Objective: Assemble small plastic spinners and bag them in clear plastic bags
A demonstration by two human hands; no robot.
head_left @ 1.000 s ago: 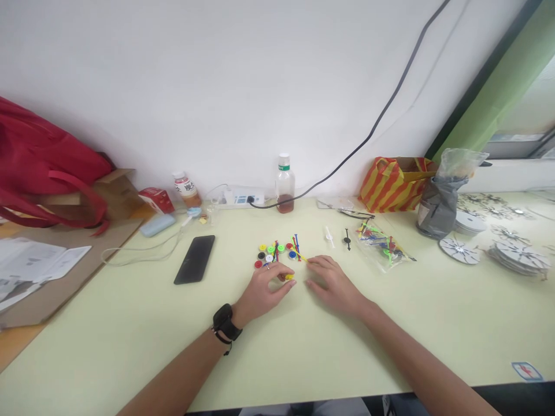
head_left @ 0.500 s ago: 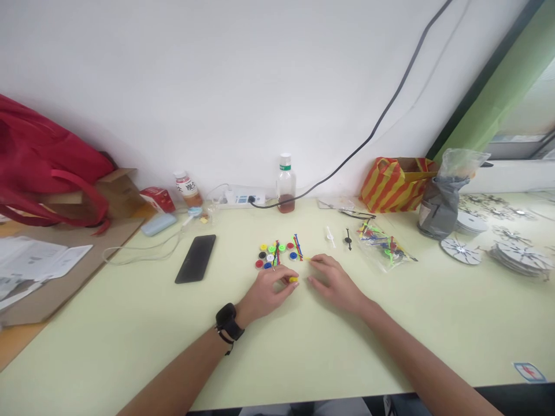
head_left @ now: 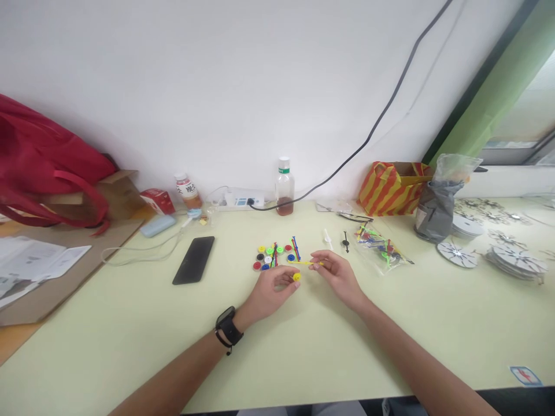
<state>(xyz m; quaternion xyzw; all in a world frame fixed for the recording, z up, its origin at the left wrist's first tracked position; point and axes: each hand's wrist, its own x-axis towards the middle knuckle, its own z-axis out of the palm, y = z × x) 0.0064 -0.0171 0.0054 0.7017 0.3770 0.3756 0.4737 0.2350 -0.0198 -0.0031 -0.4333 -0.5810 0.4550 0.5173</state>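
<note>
My left hand [head_left: 269, 287], with a black watch on its wrist, pinches a small yellow disc [head_left: 296, 277] just above the pale green table [head_left: 130, 323]. My right hand [head_left: 338, 273] pinches a thin yellow stick [head_left: 304, 263] by one end, and the stick points left towards the disc. Just behind both hands lies a small pile of coloured discs and sticks [head_left: 277, 254]. A white stick [head_left: 328, 237] and a black stick [head_left: 346, 241] lie a little further right.
A black phone [head_left: 193, 259] lies to the left, a clear bag of coloured parts [head_left: 381, 247] to the right. Two bottles [head_left: 284, 186], a power strip [head_left: 240, 200] and a striped bag [head_left: 392, 186] line the wall. Round silver discs [head_left: 511, 257] lie far right, a red bag [head_left: 39, 162] far left.
My left hand has lifted the yellow disc off the table. My right hand, flat on the table before, has picked up the yellow stick and raised it.
</note>
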